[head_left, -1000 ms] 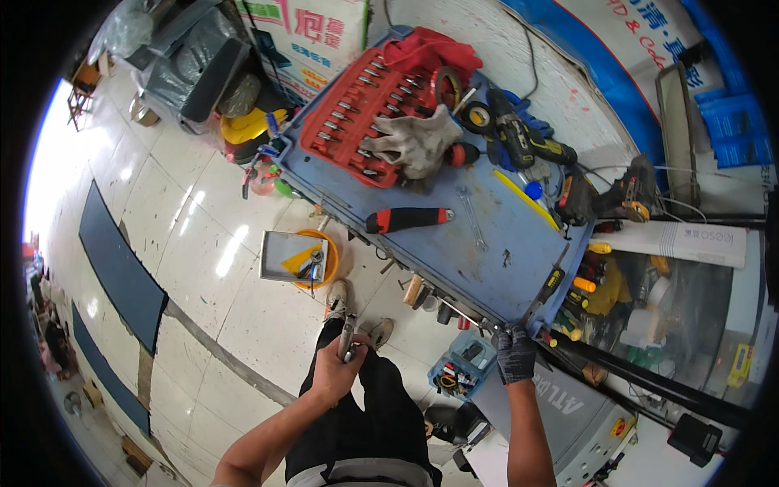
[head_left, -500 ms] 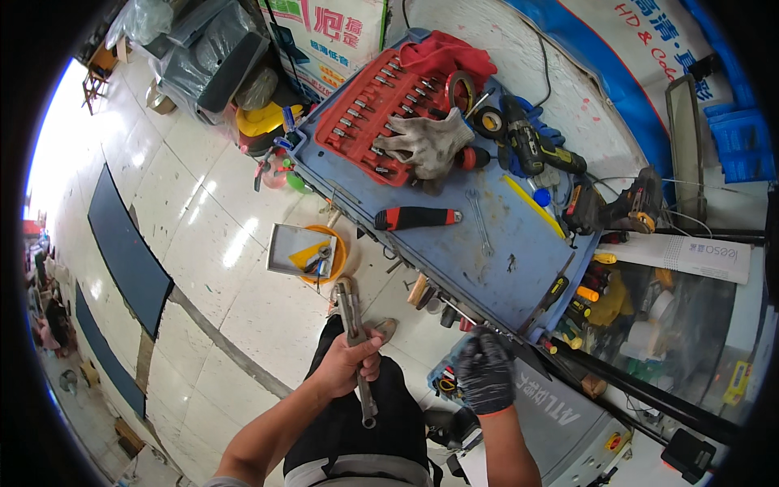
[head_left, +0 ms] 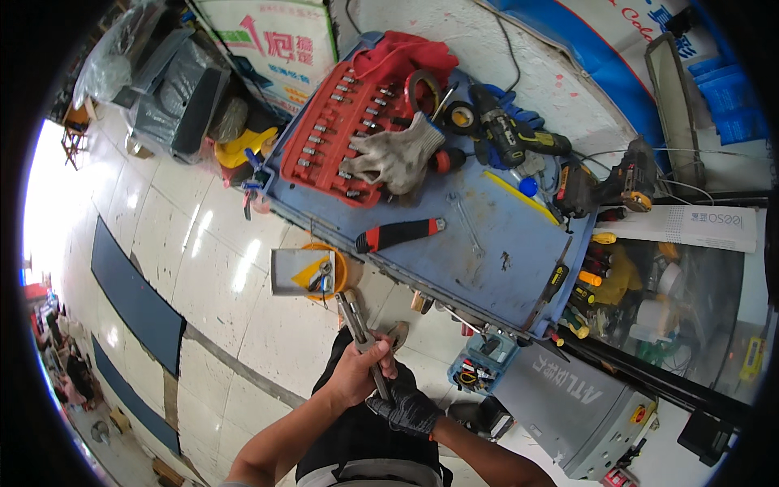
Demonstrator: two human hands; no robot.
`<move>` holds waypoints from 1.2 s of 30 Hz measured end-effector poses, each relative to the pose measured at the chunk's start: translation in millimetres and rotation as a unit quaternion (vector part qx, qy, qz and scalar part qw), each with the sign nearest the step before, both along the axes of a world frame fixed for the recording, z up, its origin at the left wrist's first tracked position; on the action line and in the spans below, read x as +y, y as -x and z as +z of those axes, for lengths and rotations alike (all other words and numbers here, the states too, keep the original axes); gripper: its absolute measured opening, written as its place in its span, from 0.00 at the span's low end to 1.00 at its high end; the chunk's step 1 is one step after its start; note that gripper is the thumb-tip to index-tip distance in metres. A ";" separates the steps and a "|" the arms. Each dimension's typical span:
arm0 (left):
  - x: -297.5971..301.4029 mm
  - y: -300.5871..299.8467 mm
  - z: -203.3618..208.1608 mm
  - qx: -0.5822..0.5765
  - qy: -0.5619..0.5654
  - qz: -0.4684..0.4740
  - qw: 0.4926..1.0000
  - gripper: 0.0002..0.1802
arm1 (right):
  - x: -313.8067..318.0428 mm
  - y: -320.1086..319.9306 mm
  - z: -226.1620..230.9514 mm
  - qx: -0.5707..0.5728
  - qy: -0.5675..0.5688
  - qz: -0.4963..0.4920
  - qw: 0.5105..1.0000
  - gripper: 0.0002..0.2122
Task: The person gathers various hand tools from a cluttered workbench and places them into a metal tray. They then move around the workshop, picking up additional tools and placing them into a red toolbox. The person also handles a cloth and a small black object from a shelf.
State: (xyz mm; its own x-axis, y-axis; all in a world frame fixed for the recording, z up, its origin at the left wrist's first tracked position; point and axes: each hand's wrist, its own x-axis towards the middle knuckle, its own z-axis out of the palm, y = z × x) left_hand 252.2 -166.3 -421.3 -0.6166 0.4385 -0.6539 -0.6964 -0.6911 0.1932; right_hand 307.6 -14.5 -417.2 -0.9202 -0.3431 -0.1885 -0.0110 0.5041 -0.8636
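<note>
Beyond the grip stands the blue tool cart (head_left: 487,243), its top crowded with a red socket set (head_left: 341,138), a grey work glove (head_left: 398,154) and a red-handled tool (head_left: 398,234), all within reach. Nearer, both hands clasp a long metal wrench (head_left: 363,341): the bare left hand (head_left: 357,373) wraps its middle, and the black-gloved right hand (head_left: 410,410) grips its lower end, steadying it.
</note>
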 end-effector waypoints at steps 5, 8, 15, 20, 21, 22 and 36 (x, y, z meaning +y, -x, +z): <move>-10.3 17.3 3.7 0.002 0.016 -0.052 0.999 0.08 | -5.2 1.4 -18.9 0.019 -0.028 0.001 0.999 0.16; -19.3 30.6 6.7 -0.010 0.023 -0.080 0.996 0.06 | -11.1 8.3 -28.7 0.020 -0.047 0.010 0.999 0.15; -40.4 58.5 11.5 -0.004 -0.028 -0.084 0.996 0.10 | -22.7 40.5 -10.1 -0.015 -0.052 0.002 0.999 0.17; -57.9 83.3 28.4 0.001 0.056 -0.092 0.994 0.10 | 16.0 123.8 39.8 0.009 -0.112 0.005 0.994 0.17; -60.9 89.2 32.6 0.021 0.085 -0.103 0.991 0.10 | 21.5 147.8 47.6 -0.060 -0.111 -0.073 0.989 0.20; -63.2 95.3 36.1 0.041 0.109 -0.115 0.986 0.09 | 25.9 175.3 52.4 -0.230 -0.121 -0.180 0.949 0.24; -40.2 135.1 44.1 0.060 0.254 -0.115 0.959 0.08 | 33.0 280.5 26.8 -0.053 -0.010 -0.285 0.957 0.25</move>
State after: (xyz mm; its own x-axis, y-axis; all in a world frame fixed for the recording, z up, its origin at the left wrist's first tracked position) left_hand 117.0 -206.5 -377.2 -0.6253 0.2159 -0.7500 -0.7713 -0.3176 0.5516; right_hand 27.1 18.4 -390.4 -0.9317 0.2141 -0.2934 0.3589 0.4183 -0.8344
